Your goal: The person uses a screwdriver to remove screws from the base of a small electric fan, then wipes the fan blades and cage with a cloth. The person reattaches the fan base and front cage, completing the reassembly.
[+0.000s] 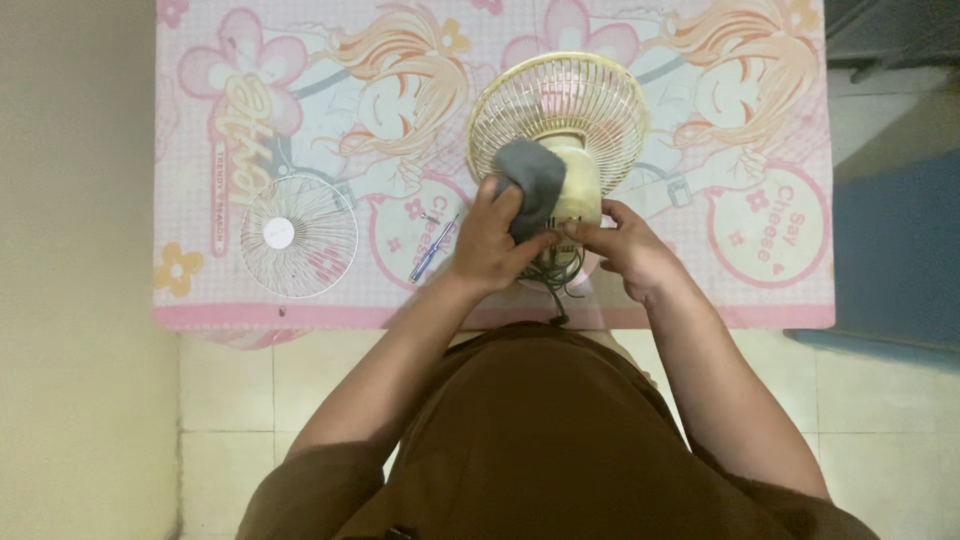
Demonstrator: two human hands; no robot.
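- i see my left hand (492,240) raised over the near middle of the table, fingers curled and pinching a grey cloth (530,185) against the back of the fan (560,140).
- the cloth bunches up above my left knuckles and covers part of the fan's cream motor housing, just below the round wire guard.
- my left forearm runs up from the lower left at a slant, elbow bent out to the side, wrist turned inward toward the fan.
- my right hand (625,250) sits on the near right side of the fan's body, fingers bent and pressed together on the housing, thumb pointing left toward my other hand; the fingertips of the two hands nearly meet.
- my right forearm comes up from the lower right, mirroring the left, so both arms make a narrow wedge that closes at the fan.
- the fan stands at the middle of the table (700,300), close to its near edge, with its guard on the far side of my hands and a dark cord (555,275) looped under them.
- a loose round wire grille (298,236) lies flat on the left part of the table, well apart from my hands.
- a small blue screwdriver (432,250) lies between that grille and my left hand, near the wrist but not touching it.
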